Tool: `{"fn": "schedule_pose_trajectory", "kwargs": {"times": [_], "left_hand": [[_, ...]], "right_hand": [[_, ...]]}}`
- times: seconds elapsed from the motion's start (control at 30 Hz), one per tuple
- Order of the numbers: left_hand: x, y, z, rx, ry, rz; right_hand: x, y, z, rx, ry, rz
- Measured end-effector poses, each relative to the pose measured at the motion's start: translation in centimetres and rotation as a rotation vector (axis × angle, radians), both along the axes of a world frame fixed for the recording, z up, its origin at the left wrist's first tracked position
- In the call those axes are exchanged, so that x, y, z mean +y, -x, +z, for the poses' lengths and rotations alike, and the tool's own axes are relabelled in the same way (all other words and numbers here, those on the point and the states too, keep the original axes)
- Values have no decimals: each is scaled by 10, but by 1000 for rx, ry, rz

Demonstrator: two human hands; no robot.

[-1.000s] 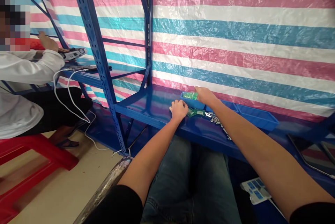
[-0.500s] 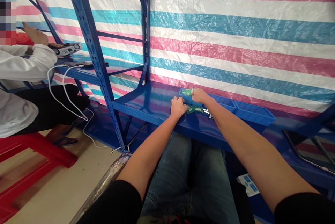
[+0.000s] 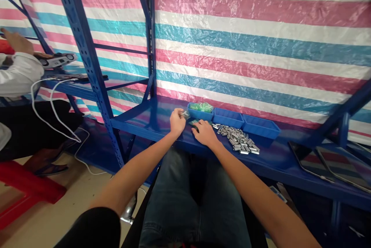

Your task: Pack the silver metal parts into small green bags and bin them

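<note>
My left hand (image 3: pixel 177 121) is closed round a small piece in clear and green, just left of the front of the leftmost blue bin. My right hand (image 3: pixel 203 132) rests over green pieces (image 3: pixel 194 122) on the blue shelf, its fingers spread. The leftmost blue bin (image 3: pixel 203 116) holds green pieces (image 3: pixel 202 107). Beside it stand a middle blue bin (image 3: pixel 228 122) and a right blue bin (image 3: pixel 261 130). A pile of small silver metal parts (image 3: pixel 239 139) lies in front of these two, to the right of my right hand.
Dark flat panels (image 3: pixel 315 163) lie at the shelf's right. A blue upright (image 3: pixel 84 43) stands at the left. Beyond it are a person's hand (image 3: pixel 19 42), a white toy car (image 3: pixel 59 60), white cables (image 3: pixel 55 114) and a red stool (image 3: pixel 31 186).
My right hand has come out of the leftmost bin to the shelf in front of it. My left hand has moved left and now holds a small piece. The view has shifted, showing the metal pile.
</note>
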State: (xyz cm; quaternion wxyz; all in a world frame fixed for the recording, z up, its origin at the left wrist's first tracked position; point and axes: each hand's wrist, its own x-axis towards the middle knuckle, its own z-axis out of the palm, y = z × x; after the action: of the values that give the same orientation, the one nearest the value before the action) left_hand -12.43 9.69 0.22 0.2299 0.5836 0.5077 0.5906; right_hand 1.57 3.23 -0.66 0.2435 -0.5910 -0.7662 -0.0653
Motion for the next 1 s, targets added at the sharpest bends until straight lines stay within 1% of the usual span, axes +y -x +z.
{"fn": "schedule_pose_trajectory", "kwargs": {"times": [0.07, 0.13, 0.23, 0.3, 0.37, 0.53, 0.63, 0.7, 0.83, 1.0], "left_hand": [[-7, 11, 0, -80, -4, -61], [-15, 23, 0, -141, 10, -155], [-27, 35, 0, -179, 24, -288], [-33, 37, 0, -177, 27, -373], [-38, 36, 1, -174, 23, -425], [-42, 33, -2, -158, 21, -439], [-42, 33, -4, -104, 61, -454], [-42, 33, -5, -58, 87, -485], [-45, 32, -2, -14, 87, -551], [-47, 34, 0, -27, 78, -549]], "right_hand": [[-3, 2, 3, 53, -6, -37], [-7, 5, 6, 116, -17, -47], [-11, 14, 8, 233, -23, 8], [-10, 22, 8, 333, -10, 58], [-5, 29, 8, 451, 18, 95], [5, 32, 3, 814, 83, 142], [5, 27, 1, 1018, 123, 177], [3, 24, 1, 1118, 161, 209], [-3, 23, 3, 1237, 232, 282], [-7, 25, 6, 1299, 239, 304]]}}
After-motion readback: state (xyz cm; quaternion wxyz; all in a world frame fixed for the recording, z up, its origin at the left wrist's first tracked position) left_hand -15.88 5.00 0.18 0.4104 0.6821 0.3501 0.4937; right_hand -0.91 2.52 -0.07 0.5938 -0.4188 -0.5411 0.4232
